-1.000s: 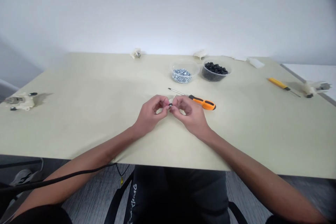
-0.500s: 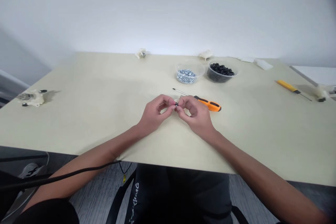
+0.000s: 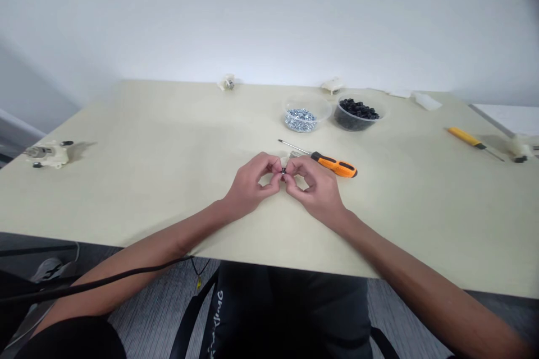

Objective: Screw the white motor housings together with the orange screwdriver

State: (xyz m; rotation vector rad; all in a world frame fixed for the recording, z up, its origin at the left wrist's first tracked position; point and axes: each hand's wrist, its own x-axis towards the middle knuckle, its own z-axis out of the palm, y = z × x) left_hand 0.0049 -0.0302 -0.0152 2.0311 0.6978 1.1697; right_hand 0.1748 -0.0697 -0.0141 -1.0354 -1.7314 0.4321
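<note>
Down at the bottom of the view, a black cable point(image 3: 96, 280) is lying across the left forearm point(image 3: 138, 261), and both arms are reaching over the front edge of a pale cream table point(image 3: 147, 190). The left hand point(image 3: 250, 180) and the right hand point(image 3: 314, 189) are meeting near the middle of the table, with their fingers curled and their fingertips point(image 3: 275, 167) closing on a small black part point(image 3: 283, 170) from either side. Both hands are pinching it, and it is too small to make out its shape. It is hanging in the gap between the fingertips, just in front of a cream plastic piece point(image 3: 290, 155), which is partly hidden behind the fingers. Just beyond the right hand, an orange-and-black screwdriver point(image 3: 334, 165) is lying on the table, its thin shaft pointing left past the cream plastic piece. Farther back, a clear tub point(image 3: 306, 96) is holding silver screws point(image 3: 300, 120), and right beside it a second clear tub point(image 3: 356, 129) is holding black bits point(image 3: 357, 107). Off to the right, a yellow screwdriver point(image 3: 465, 137) is lying near the table's edge, while a cream plastic housing point(image 3: 47, 153) is sitting well over to the left. Two more cream pieces point(image 3: 227, 83) are resting along the far edge.
</note>
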